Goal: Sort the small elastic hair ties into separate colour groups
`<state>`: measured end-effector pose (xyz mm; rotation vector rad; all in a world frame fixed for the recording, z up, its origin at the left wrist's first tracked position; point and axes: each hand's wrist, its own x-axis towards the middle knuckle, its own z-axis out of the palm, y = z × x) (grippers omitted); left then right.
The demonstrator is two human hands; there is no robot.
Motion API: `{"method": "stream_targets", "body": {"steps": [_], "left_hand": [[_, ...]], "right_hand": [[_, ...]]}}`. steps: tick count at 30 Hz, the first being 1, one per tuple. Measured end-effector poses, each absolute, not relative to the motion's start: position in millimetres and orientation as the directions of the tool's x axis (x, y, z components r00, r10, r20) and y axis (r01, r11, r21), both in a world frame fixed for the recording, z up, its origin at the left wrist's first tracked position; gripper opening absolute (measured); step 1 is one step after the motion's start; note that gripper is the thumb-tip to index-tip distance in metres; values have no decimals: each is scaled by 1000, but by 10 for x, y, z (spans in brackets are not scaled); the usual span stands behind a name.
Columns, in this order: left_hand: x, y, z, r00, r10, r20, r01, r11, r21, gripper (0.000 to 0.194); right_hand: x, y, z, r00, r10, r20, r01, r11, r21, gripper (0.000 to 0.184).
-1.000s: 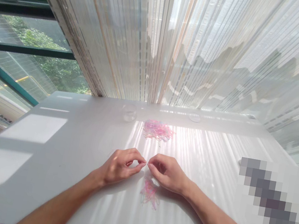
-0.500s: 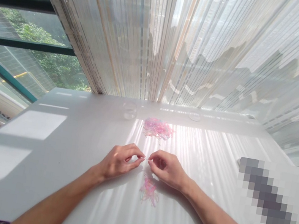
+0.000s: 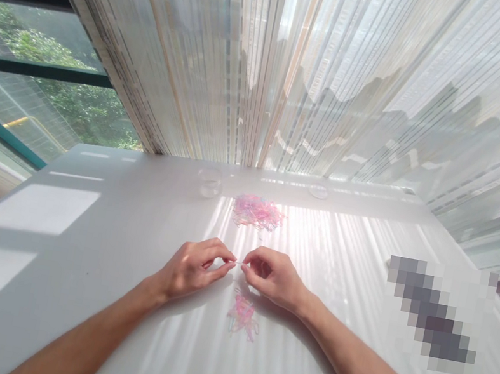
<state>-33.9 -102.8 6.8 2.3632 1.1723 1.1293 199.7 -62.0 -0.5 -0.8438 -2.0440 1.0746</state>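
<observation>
Thumb and fingers of my left hand [image 3: 193, 267] are closed in a pinch. Facing it, my right hand [image 3: 275, 280] is pinched the same way. A thin, pale elastic band [image 3: 239, 263] spans the small gap between the fingertips, held at both ends above the white table. Below the hands lies a small pile of pink and pastel elastic bands [image 3: 243, 318]. Beyond them, a larger pile of similar bands [image 3: 258, 212] is spread in the sunlight. Most of the held band is hidden by the fingers.
A clear round container [image 3: 210, 184] stands at the back of the white table [image 3: 140, 206]. Right of it lies a clear round lid [image 3: 318, 192]. A blurred-out dark object [image 3: 433, 316] rests at the right. Sheer striped curtains [image 3: 298, 79] hang behind the table, beside a window.
The whole view has shifted slightly, so things appear a little farther left. Both hands keep their pinch on the band, with hardly any change in the gap.
</observation>
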Motion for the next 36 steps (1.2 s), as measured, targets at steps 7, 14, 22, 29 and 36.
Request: {"method": "stream_targets", "body": {"steps": [7, 14, 22, 29, 36], "left_hand": [[-334, -1036, 64, 370, 765, 527, 555, -637, 534, 10], [-346, -1026, 57, 367, 763, 532, 561, -638, 527, 9], [-349, -1024, 67, 372, 778, 505, 564, -622, 543, 8], [-339, -1022, 82, 377, 768, 518, 558, -634, 535, 7], [-336, -1025, 85, 369, 770, 520, 561, -631, 535, 8]], "right_hand": [[1996, -619, -13, -559, 787, 261, 230, 449, -864, 8], [1996, -623, 5, -561, 780, 275, 214, 459, -862, 10], [2002, -632, 4, -568, 781, 258, 220, 447, -867, 8], [1999, -626, 3, -570, 776, 270, 215, 459, -862, 11], [2004, -630, 6, -570, 776, 270, 216, 459, -862, 10]]}}
